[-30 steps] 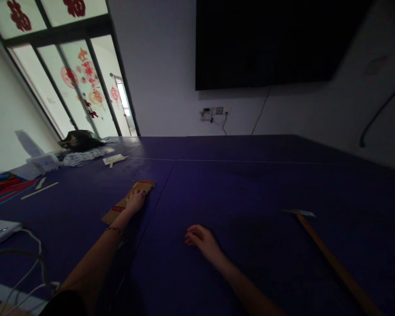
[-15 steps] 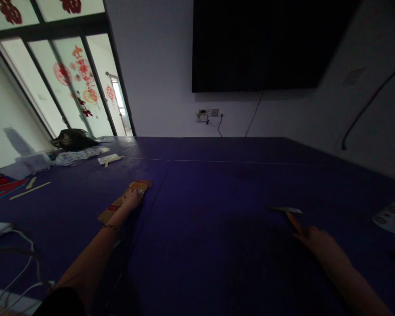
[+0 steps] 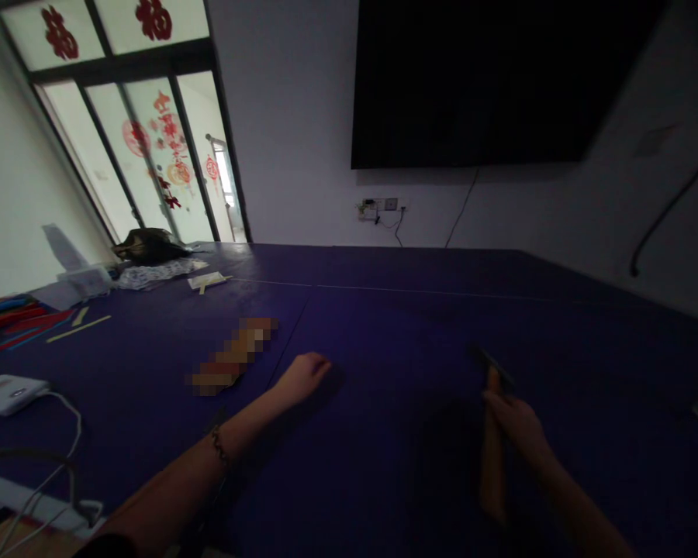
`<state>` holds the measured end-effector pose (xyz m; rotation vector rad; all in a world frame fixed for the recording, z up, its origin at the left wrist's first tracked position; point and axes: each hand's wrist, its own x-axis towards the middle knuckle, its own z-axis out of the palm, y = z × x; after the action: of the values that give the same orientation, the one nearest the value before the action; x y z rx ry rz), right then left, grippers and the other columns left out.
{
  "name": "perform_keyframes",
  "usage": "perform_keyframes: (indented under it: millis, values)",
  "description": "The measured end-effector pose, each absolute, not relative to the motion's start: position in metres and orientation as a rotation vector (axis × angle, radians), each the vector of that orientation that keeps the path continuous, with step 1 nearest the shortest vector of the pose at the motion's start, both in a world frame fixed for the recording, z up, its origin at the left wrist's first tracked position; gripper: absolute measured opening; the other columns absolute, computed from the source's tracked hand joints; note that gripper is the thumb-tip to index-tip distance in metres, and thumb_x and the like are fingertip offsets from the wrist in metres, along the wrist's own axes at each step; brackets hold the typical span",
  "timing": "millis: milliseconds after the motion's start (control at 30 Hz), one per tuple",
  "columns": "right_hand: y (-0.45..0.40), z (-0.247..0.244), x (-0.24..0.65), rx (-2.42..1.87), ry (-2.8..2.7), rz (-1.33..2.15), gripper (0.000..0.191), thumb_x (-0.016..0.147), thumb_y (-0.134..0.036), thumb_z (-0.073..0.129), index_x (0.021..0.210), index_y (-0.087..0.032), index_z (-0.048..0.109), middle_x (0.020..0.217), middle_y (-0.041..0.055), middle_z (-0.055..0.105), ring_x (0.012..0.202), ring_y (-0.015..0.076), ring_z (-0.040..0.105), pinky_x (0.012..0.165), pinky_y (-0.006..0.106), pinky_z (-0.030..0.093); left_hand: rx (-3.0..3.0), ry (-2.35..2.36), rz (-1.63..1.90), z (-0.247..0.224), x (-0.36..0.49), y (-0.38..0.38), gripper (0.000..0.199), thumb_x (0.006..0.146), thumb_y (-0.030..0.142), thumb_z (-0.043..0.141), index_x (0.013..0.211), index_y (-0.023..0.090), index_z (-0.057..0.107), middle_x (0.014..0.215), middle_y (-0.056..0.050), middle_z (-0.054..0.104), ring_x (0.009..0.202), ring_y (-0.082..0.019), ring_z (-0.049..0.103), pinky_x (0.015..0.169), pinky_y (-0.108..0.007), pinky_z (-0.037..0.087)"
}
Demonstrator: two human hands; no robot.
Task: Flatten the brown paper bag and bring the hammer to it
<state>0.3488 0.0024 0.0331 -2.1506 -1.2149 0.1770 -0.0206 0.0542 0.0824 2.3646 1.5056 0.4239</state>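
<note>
My right hand (image 3: 515, 418) is wrapped round the wooden handle of a hammer (image 3: 492, 465), near its dark head, with the handle's end pointing toward me. My left hand (image 3: 307, 373) is over the purple table, right of a seam, its fingers closed; anything in them is too small to tell. Left of it lies a brown and red cardboard piece (image 3: 233, 358), blurred into blocks, and my left hand does not touch it.
On the purple table (image 3: 384, 333), a white device (image 3: 12, 394) with cables lies at the left. Behind it are red and blue strips (image 3: 17, 325), yellow strips, a clear box (image 3: 87, 280), a plastic bag and a dark bag (image 3: 151, 245). A screen hangs on the wall.
My left hand has left the cardboard and moved right. My right hand has moved slightly left and the hammer has turned, its handle now showing below my hand. The view has shifted a little.
</note>
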Motion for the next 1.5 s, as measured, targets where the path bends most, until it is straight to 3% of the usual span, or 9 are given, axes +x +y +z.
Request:
perform_keyframes:
  millis: [67, 133, 233, 367, 567, 733, 967, 1500]
  values:
    - [0.011, 0.030, 0.299, -2.055, -1.201, 0.282, 0.031, 0.074, -0.038, 0.040, 0.053, -0.019, 0.052, 0.054, 0.0096, 0.061, 0.051, 0.0230, 0.059, 0.046, 0.029, 0.042, 2.251, 1.156, 0.455, 0.088, 0.013, 0.028, 0.035, 0.084, 0.038, 0.039, 0.103, 0.014, 0.057, 0.096, -0.006, 0.064, 0.084, -0.016, 0.060, 0.075, -0.024, 0.045]
    - [0.021, 0.028, 0.250, -1.957, -1.200, 0.354, 0.030, 0.076, -0.041, 0.038, 0.062, -0.019, 0.051, 0.060, 0.0085, 0.062, 0.058, 0.0227, 0.060, 0.051, 0.029, 0.044, 2.200, 1.011, 0.487, 0.091, 0.038, 0.007, 0.055, 0.072, 0.044, 0.055, 0.117, 0.012, 0.047, 0.105, -0.010, 0.060, 0.091, -0.021, 0.058, 0.078, -0.029, 0.045]
    - [0.032, 0.027, 0.188, -1.844, -1.218, 0.441, 0.027, 0.077, -0.043, 0.045, 0.065, -0.019, 0.049, 0.063, 0.0048, 0.060, 0.060, 0.0191, 0.059, 0.056, 0.029, 0.044, 2.211, 1.051, 0.480, 0.090, 0.056, -0.008, 0.079, 0.056, 0.028, 0.070, 0.125, 0.010, 0.036, 0.117, -0.016, 0.051, 0.103, -0.027, 0.051, 0.087, -0.034, 0.041]
    - [0.038, 0.029, 0.136, -1.700, -1.302, 0.560, 0.022, 0.080, -0.037, 0.050, 0.069, -0.017, 0.050, 0.062, -0.0024, 0.055, 0.055, 0.0122, 0.054, 0.056, 0.027, 0.043, 2.202, 1.429, 0.461, 0.075, 0.043, -0.006, 0.052, 0.066, 0.005, 0.049, 0.118, 0.004, 0.043, 0.108, -0.020, 0.055, 0.097, -0.025, 0.055, 0.082, -0.032, 0.042]
    - [0.033, 0.024, 0.110, -1.389, -1.495, 0.759, 0.008, 0.075, -0.024, 0.054, 0.079, -0.019, 0.050, 0.071, 0.0009, 0.060, 0.064, 0.0152, 0.059, 0.058, 0.026, 0.045, 2.183, 1.579, 0.539, 0.060, -0.021, 0.013, 0.024, 0.074, 0.012, 0.044, 0.096, 0.013, 0.054, 0.085, -0.008, 0.064, 0.079, -0.018, 0.060, 0.070, -0.025, 0.043]
    - [0.015, 0.011, 0.120, -1.268, -1.549, 0.853, 0.012, 0.076, -0.023, 0.052, 0.087, -0.020, 0.048, 0.072, -0.0003, 0.059, 0.057, 0.0131, 0.058, 0.056, 0.026, 0.046, 2.158, 1.816, 0.514, 0.058, -0.071, 0.039, 0.030, 0.077, 0.020, 0.045, 0.107, 0.014, 0.051, 0.094, -0.007, 0.065, 0.084, -0.018, 0.060, 0.072, -0.024, 0.042]
    - [0.006, -0.004, 0.131, -1.254, -1.534, 0.911, 0.013, 0.076, -0.024, 0.047, 0.088, -0.019, 0.045, 0.068, -0.0001, 0.056, 0.054, 0.0139, 0.057, 0.053, 0.026, 0.045, 2.186, 2.183, 0.141, 0.054, -0.102, 0.060, 0.035, 0.081, 0.031, 0.042, 0.110, 0.015, 0.052, 0.099, -0.011, 0.065, 0.090, -0.022, 0.061, 0.074, -0.026, 0.042]
    - [0.005, -0.013, 0.139, -1.258, -1.547, 0.929, 0.016, 0.077, -0.025, 0.045, 0.091, -0.020, 0.041, 0.063, -0.0013, 0.056, 0.060, 0.0160, 0.058, 0.059, 0.028, 0.045, 2.178, 2.206, -0.019, 0.045, -0.105, 0.060, 0.036, 0.079, 0.035, 0.042, 0.108, 0.019, 0.056, 0.093, -0.011, 0.066, 0.087, -0.026, 0.062, 0.073, -0.032, 0.043]
